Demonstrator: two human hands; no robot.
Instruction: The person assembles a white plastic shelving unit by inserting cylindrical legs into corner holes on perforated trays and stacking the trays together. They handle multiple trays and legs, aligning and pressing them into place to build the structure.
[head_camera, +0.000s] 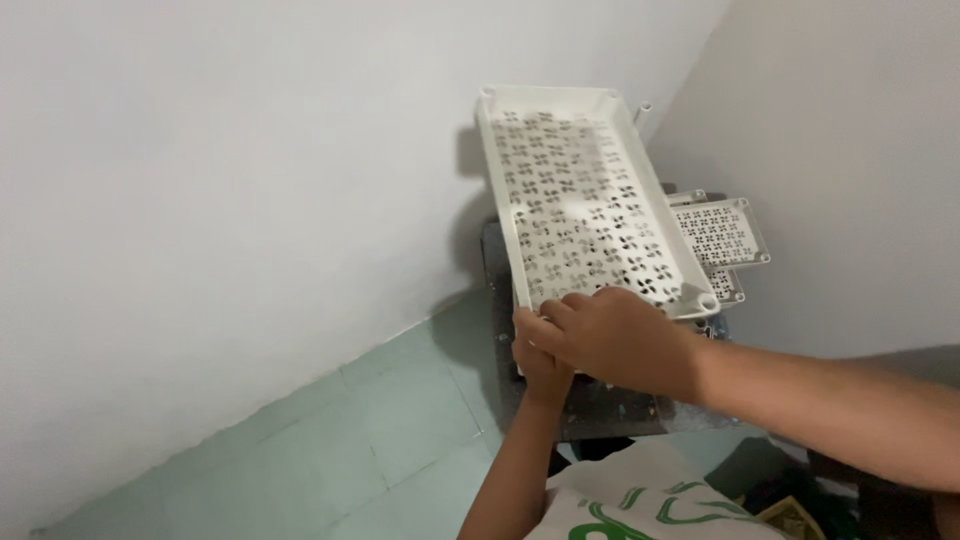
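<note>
Hands clamp the near end of a white perforated tray (590, 200): left hand (540, 362) closed under its corner, right hand (620, 338) closed over the rim. Step looks like positioning the tray, held tilted above a dark stand (600, 405) in the wall corner. Next needs levelling. Smaller matching trays (722, 235) lie behind.

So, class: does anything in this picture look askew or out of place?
Yes. The large white perforated tray is tilted up off the dark stand, gripped at its near end by both hands, left and right. Behind it, two smaller perforated trays sit overlapped at uneven angles, not squared up.
</note>
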